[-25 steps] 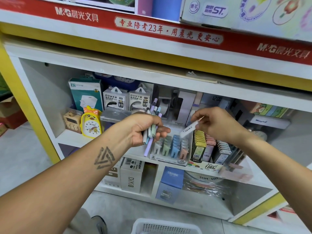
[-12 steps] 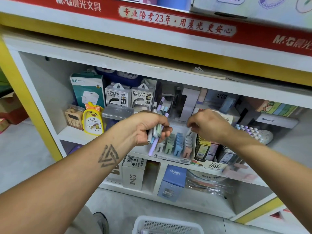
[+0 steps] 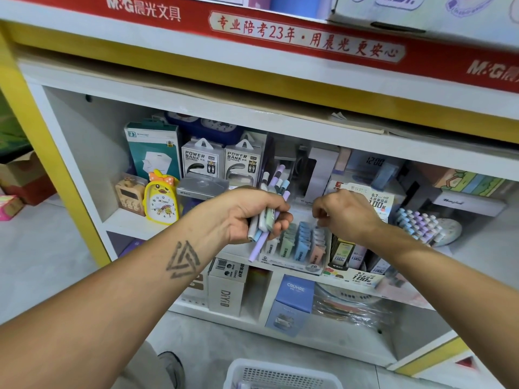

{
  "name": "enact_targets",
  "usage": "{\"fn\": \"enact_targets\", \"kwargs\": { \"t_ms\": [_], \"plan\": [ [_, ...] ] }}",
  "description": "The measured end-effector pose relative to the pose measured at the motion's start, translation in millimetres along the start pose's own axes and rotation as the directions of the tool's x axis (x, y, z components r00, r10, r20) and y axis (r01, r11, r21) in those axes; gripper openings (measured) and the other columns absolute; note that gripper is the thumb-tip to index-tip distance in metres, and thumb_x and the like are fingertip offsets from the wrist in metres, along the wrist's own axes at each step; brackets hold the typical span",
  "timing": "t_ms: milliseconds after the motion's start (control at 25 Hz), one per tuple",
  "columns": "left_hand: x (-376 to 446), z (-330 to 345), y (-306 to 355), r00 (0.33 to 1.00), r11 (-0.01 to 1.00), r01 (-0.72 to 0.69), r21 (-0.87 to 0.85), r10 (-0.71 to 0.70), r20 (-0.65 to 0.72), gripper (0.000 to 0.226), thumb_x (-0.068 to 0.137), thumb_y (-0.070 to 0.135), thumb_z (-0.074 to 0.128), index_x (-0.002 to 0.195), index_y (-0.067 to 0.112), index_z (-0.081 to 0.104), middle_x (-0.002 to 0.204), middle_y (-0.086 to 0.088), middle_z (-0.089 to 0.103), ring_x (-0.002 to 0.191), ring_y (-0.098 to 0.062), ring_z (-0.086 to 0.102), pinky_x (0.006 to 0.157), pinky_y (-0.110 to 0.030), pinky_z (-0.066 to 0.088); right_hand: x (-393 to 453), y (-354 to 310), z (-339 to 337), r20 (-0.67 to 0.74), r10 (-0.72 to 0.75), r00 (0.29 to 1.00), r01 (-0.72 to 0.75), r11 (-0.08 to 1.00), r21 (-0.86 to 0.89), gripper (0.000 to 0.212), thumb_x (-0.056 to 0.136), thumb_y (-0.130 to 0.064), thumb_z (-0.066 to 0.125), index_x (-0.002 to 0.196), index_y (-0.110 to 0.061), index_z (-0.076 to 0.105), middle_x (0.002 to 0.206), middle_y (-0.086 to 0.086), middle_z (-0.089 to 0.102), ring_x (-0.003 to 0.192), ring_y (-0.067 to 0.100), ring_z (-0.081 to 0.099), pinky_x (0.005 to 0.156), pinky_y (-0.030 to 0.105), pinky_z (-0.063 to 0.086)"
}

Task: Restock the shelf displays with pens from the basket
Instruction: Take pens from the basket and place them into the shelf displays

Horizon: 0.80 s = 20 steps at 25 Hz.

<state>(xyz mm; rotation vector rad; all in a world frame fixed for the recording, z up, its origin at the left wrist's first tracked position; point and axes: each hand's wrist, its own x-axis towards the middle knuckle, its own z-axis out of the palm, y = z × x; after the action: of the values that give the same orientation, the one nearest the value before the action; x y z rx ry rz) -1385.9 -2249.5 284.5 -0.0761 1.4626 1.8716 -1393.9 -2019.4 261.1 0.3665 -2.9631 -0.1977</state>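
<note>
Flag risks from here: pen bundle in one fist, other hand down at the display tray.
1. The left hand grips several pens loosely; the lilac one hangs lowest and may slip out.
2. The right hand works above tightly packed rows in the display tray; it may knock neighbours askew.

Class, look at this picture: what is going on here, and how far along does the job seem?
A person is restocking a stationery shelf. The left hand grips a bundle of pastel pens, some poking up, one lilac pen hanging below. The right hand is curled over the pen display tray on the middle shelf; whether it holds a pen cannot be seen. A white basket sits on the floor below. With a handful left, the job is unfinished.
</note>
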Motion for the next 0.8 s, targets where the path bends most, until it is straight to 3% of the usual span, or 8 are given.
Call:
{"fn": "enact_targets", "kwargs": {
  "t_ms": [120,440,600,680,720,800],
  "plan": [
    [1,-1,0,1.0,1.0,-0.009,0.004,0.009,0.003,0.015,0.093,-0.001,0.058,0.106,0.004,0.051,0.07,-0.015,0.063,0.051,-0.019,0.059,0.04,-0.021,0.048,0,0,-3,0.056,0.007,0.998,-0.009,1.0,0.026,0.014,0.083,-0.017,0.076,0.087,-0.027,0.068,0.089,-0.012,0.069,0.086,0.017,0.062,0.068,0.028,0.044],
    [1,0,-1,1.0,1.0,-0.006,0.011,0.006,0.022,0.008,0.094,-0.001,0.057,0.099,0.004,0.052,0.07,-0.015,0.064,0.05,-0.018,0.06,0.04,-0.021,0.049,-2,-1,2,0.073,0.024,0.997,-0.029,0.997,0.071,0.014,0.084,-0.012,0.073,0.089,-0.026,0.071,0.091,-0.011,0.072,0.091,0.016,0.063,0.069,0.026,0.043],
    [1,2,-2,0.998,1.0,0.015,0.023,-0.016,0.059,0.006,0.093,0.0,0.06,0.092,0.004,0.056,0.07,-0.013,0.065,0.05,-0.016,0.061,0.04,-0.02,0.049,1,-7,-6,0.191,-0.016,0.982,0.015,1.0,0.005,0.02,0.091,-0.016,0.064,0.106,-0.024,0.074,0.111,-0.003,0.07,0.107,0.019,0.062,0.089,0.033,0.052],
    [2,3,-3,0.996,0.999,0.028,0.046,-0.032,0.082,0.008,0.092,0.001,0.063,0.087,0.004,0.058,0.068,-0.012,0.064,0.05,-0.014,0.06,0.04,-0.019,0.048,0,-12,-18,0.073,0.014,0.997,-0.03,0.976,0.216,0.02,0.094,-0.016,0.063,0.108,-0.023,0.076,0.109,-0.004,0.073,0.101,0.013,0.064,0.088,0.029,0.052],
    [3,3,-3,0.995,0.998,0.034,0.059,-0.04,0.095,0.01,0.091,0.003,0.065,0.083,0.005,0.059,0.067,-0.01,0.063,0.049,-0.013,0.058,0.04,-0.018,0.047,-2,-16,-27,0.0,0.09,0.996,-0.08,0.886,0.456,0.017,0.094,-0.015,0.064,0.103,-0.022,0.077,0.099,-0.004,0.075,0.09,0.01,0.066,0.082,0.025,0.052],
    [4,4,-4,0.994,0.996,0.037,0.085,-0.046,0.104,0.014,0.087,0.006,0.071,0.079,0.008,0.059,0.064,-0.007,0.06,0.048,-0.011,0.056,0.04,-0.017,0.046,-7,-29,-47,-0.034,0.199,0.979,-0.071,0.499,0.864,0.009,0.091,-0.015,0.07,0.091,-0.02,0.077,0.076,0.0,0.074,0.068,0.008,0.065,0.064,0.019,0.051]
  ]
}}
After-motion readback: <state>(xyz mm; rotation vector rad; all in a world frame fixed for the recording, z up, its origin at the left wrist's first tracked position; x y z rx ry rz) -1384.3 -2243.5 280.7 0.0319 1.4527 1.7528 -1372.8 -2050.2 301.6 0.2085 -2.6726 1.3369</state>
